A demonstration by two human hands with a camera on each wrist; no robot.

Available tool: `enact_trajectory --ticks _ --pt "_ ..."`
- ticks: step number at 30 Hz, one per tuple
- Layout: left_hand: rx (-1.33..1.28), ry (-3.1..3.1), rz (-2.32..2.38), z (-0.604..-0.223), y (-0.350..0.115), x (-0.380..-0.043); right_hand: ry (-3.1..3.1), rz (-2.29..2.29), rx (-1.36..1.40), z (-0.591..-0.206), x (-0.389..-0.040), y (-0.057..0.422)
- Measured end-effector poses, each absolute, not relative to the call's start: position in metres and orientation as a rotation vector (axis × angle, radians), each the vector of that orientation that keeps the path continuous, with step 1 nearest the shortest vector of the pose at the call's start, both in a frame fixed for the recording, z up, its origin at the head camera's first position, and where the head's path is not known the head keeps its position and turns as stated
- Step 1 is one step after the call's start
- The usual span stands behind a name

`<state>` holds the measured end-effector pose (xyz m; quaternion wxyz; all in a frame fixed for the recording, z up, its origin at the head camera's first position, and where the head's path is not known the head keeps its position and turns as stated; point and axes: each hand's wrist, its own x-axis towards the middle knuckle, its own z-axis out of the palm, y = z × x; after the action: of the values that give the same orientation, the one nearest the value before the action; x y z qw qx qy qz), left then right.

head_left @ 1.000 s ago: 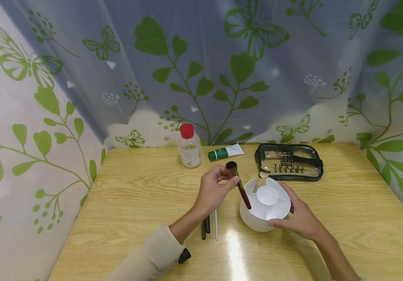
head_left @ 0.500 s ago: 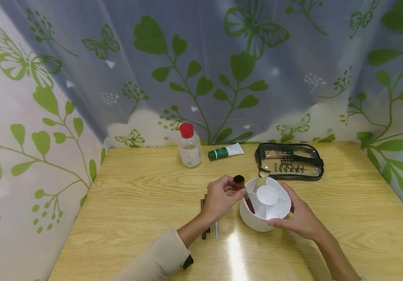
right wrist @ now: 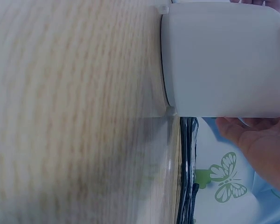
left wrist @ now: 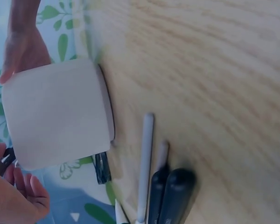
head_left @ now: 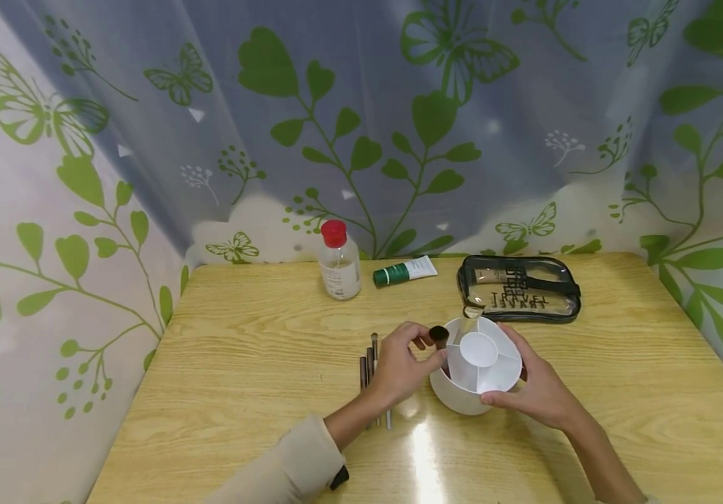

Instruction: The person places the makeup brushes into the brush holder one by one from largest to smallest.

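At the left inner wall of the white organizer (head_left: 460,402), with the left hand (head_left: 401,362), pinching the makeup brush (head_left: 439,336) between thumb and fingertips just below the bristles. Held higher and farther left a second ago; now lowered into the front-left compartment, with bristles up near the rim and most of the handle inside. Cannot tell whether touching the compartment's floor. With the right hand (head_left: 540,395), gripping the organizer's right side just as before, with thumb at the front rim and fingers round the back-right wall. On the table (head_left: 241,378), showing more of the slim tools (head_left: 363,371) than half a second ago, with a small brush head now uncovered beside the left hand. Otherwise matching the earlier layout, with red-capped bottle (head_left: 340,276), green-and-white tube (head_left: 405,271) and clear pouch (head_left: 518,290) toward the back.
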<state>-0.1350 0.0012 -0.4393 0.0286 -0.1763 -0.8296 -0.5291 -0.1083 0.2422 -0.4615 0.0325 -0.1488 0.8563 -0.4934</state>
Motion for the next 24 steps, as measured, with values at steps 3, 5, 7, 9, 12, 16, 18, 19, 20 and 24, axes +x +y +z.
enact_trajectory --ticks 3,5,7,9,12,16,18,19,20,24 --pt "-0.545 -2.562 -1.630 -0.443 0.004 -0.134 2.635 -1.521 -0.463 -0.462 -0.109 0.243" --pt "-0.548 -2.580 -1.636 -0.444 0.005 -0.132 2.635 -1.521 -0.461 -0.463 -0.109 0.244" --pt "-0.554 -2.599 -1.635 -0.446 0.006 -0.130 2.631 -1.519 -0.452 -0.464 -0.110 0.244" --pt "-0.562 -2.613 -1.628 -0.446 0.006 -0.128 2.629 -1.515 -0.447 -0.465 -0.110 0.245" --pt "-0.568 -2.618 -1.609 -0.447 0.007 -0.128 2.628 -1.512 -0.443 -0.465 -0.110 0.246" --pt "-0.582 -2.607 -1.594 -0.448 0.005 -0.128 2.636 -1.511 -0.444 -0.464 -0.110 0.244" --pt "-0.590 -2.597 -1.595 -0.448 0.003 -0.129 2.641 -1.511 -0.444 -0.464 -0.109 0.243" --pt "-0.590 -2.592 -1.601 -0.449 0.002 -0.129 2.644 -1.511 -0.444 -0.463 -0.109 0.242" --pt "-0.591 -2.586 -1.612 -0.449 0.000 -0.130 2.646 -1.512 -0.445 -0.462 -0.109 0.242" --pt "-0.581 -2.581 -1.666 -0.450 -0.008 -0.132 2.644 -1.511 -0.442 -0.461 -0.108 0.241"
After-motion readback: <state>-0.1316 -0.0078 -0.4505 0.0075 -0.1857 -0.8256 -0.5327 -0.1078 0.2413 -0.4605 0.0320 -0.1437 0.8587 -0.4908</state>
